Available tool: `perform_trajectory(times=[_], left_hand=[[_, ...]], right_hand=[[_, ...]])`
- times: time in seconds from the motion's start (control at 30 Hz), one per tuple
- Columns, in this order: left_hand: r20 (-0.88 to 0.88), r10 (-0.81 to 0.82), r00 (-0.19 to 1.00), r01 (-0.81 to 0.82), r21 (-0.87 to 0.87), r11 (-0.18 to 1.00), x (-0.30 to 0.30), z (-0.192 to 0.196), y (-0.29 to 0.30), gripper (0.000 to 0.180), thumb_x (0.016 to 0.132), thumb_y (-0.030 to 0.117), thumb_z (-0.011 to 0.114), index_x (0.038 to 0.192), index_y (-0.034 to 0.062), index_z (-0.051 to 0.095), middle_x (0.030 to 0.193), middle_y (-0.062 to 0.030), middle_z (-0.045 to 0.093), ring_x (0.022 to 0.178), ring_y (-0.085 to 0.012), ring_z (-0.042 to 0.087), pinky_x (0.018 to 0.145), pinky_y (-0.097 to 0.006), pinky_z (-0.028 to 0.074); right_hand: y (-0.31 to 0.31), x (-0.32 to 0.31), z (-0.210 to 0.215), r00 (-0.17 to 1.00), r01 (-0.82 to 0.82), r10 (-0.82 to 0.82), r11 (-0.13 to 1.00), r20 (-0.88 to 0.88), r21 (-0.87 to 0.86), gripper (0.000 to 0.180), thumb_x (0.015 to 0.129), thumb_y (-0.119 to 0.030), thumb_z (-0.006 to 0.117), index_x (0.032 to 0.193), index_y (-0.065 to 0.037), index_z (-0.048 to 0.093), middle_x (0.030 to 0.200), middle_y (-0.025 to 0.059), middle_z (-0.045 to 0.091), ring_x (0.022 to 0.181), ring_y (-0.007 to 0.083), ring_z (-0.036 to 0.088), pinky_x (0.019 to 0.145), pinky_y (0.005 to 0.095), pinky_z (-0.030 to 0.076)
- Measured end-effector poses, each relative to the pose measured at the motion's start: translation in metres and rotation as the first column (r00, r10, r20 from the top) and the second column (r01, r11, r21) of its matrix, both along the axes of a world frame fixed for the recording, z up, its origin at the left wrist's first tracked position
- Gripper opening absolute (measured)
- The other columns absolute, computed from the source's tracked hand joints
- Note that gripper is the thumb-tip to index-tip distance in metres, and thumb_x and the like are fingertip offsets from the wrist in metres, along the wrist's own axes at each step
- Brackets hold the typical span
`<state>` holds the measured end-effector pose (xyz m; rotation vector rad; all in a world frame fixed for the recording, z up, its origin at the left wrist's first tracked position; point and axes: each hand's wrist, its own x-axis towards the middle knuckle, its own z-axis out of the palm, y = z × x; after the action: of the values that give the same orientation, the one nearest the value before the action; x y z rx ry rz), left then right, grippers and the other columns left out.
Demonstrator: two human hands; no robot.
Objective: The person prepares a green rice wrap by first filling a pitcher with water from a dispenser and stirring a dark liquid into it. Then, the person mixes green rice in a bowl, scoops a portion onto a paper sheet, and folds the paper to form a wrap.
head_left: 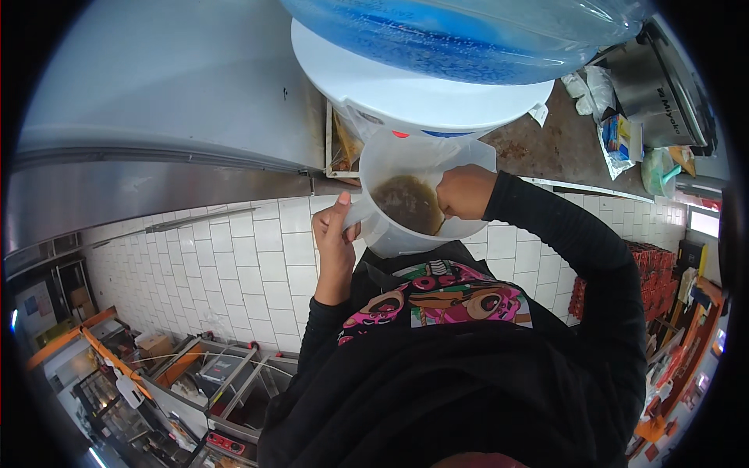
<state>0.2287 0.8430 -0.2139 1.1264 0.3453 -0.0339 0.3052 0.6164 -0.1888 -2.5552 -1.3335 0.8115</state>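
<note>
Left hand (pixel 334 238) grip closed round jug (pixel 417 195) handle; right hand (pixel 466 192) fisted inside rim.

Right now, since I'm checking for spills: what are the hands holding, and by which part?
A translucent plastic jug with brown liquid: the left hand grips its handle, the right hand holds its rim.

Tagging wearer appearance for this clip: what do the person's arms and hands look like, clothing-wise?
Both arms wear long black sleeves reaching to the wrists. The left hand and right hand are bare: no gloves, and no rings or watch visible. The black top carries a pink, green and brown cartoon print on the chest.
</note>
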Motion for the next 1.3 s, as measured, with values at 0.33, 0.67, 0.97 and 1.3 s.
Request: perform_trajectory(times=[0.33,0.67,0.97,1.3], left_hand=[[0.004,-0.020,1.000,0.020,0.009,1.000,0.000,-0.002,0.001,0.048,0.084,0.028,0.057,0.043,0.0111,0.037,0.041,0.0022,0.032,0.038,-0.0068,0.026,0.041,-0.024,0.017],[0.000,-0.022,1.000,0.022,0.053,0.998,-0.001,-0.006,0.003,0.047,0.084,0.026,0.056,0.044,0.0121,0.037,0.040,0.0027,0.031,0.035,-0.0069,0.026,0.039,-0.024,0.015],[-0.043,-0.030,0.999,0.032,0.051,0.998,0.000,0.003,0.000,0.044,0.083,0.027,0.057,0.046,0.0113,0.040,0.042,0.0030,0.032,0.037,-0.0062,0.026,0.040,-0.024,0.016],[-0.034,-0.017,0.999,0.017,0.022,1.000,-0.001,0.001,0.001,0.044,0.084,0.025,0.057,0.045,0.0117,0.039,0.042,0.0029,0.032,0.037,-0.0063,0.026,0.040,-0.024,0.016]], right_hand=[[0.007,0.010,-0.036,0.944,0.056,-0.072,0.997,0.322,0.059,0.008,0.068,-0.011,0.056,0.066,-0.006,0.063,0.066,0.0129,0.060,0.067,0.0310,0.061,0.059,0.0387,0.050],[-0.003,-0.004,-0.003,0.999,-0.009,0.010,1.000,0.048,-0.005,0.010,0.068,-0.015,0.061,0.063,-0.007,0.064,0.064,0.0132,0.059,0.069,0.0302,0.060,0.059,0.0389,0.047],[0.002,0.007,-0.036,0.934,0.072,-0.099,0.993,0.344,0.091,0.009,0.067,-0.009,0.055,0.063,-0.005,0.062,0.064,0.0131,0.060,0.066,0.0306,0.061,0.059,0.0387,0.049],[-0.003,-0.008,-0.007,0.994,0.024,-0.016,0.997,0.103,-0.071,0.010,0.069,-0.016,0.059,0.065,-0.008,0.065,0.063,0.0133,0.059,0.067,0.0311,0.059,0.061,0.0394,0.047]])
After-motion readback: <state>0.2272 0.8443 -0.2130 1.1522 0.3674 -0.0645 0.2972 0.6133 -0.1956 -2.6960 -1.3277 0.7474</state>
